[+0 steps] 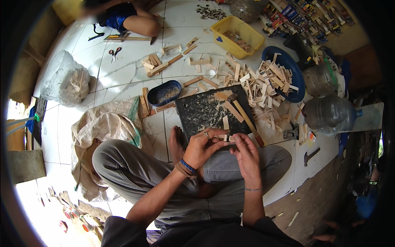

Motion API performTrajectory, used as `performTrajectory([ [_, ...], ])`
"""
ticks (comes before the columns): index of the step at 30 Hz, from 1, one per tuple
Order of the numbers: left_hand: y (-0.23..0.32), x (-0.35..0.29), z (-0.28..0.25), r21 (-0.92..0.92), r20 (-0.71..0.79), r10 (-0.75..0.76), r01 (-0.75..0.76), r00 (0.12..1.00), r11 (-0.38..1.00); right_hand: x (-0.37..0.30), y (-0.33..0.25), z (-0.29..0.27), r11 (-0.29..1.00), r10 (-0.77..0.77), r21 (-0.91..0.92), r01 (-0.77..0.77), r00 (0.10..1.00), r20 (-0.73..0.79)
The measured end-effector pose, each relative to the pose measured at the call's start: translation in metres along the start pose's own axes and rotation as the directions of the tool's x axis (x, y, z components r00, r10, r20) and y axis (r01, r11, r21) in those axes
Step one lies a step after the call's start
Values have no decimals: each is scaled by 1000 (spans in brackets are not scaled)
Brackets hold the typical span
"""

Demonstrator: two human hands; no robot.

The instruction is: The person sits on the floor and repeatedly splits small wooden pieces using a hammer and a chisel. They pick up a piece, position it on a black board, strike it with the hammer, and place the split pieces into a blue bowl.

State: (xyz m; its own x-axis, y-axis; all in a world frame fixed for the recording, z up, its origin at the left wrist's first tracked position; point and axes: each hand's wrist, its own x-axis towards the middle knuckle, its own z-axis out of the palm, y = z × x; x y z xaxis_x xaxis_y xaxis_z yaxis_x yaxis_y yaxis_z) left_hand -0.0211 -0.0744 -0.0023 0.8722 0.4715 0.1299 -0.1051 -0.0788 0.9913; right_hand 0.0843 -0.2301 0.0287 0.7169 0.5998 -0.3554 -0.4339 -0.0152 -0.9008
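Above my lap, my left hand (200, 147) pinches a small wooden piece (226, 122), whose pale strip sticks up past the fingertips. A dark band shows near its lower end. My right hand (247, 158) meets it from the other side, its thumb and fingers closed on the short light end of the same piece. How the parts join is partly hidden by the fingers. Just beyond the hands lies a black board (197, 115) covered with wood shavings. A hammer (245, 117) with a wooden handle rests across its right side, beside a flat wooden strip (233, 111).
Loose wood pieces (261, 88) heap up around a blue basin (299, 82). Behind stand a yellow tub (222, 39) and, left of the board, a dark blue tray (154, 96). A woven sack (103, 127), red-handled scissors (115, 52), a second hammer (311, 156) and another person's leg (142, 25) are around.
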Motion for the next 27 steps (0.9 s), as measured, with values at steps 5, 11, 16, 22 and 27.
performTrajectory([
  [5, -2, 0, 1, -33, 65, 21, -19, 998, 999, 6, 6, -4, 997, -45, -61, 43, 998, -37],
  [11, -2, -1, 1, -29, 85, 16, -14, 996, 999, 8, 9, -2, 996, -57, -79, 49, 994, -98],
  [16, -2, -1, 2, -98, 68, -11, 18, 998, 995, 6, 6, 2, 998, -24, -52, 19, 995, -96],
  [22, -2, -1, 0, -73, 67, -20, 25, 998, 997, 3, 1, 1, 998, -63, 0, 63, 998, -8],
  [27, -4, 0, -1, -2, 89, 9, -9, 996, 1000, 6, 3, -3, 995, -93, -33, 93, 996, 14],
])
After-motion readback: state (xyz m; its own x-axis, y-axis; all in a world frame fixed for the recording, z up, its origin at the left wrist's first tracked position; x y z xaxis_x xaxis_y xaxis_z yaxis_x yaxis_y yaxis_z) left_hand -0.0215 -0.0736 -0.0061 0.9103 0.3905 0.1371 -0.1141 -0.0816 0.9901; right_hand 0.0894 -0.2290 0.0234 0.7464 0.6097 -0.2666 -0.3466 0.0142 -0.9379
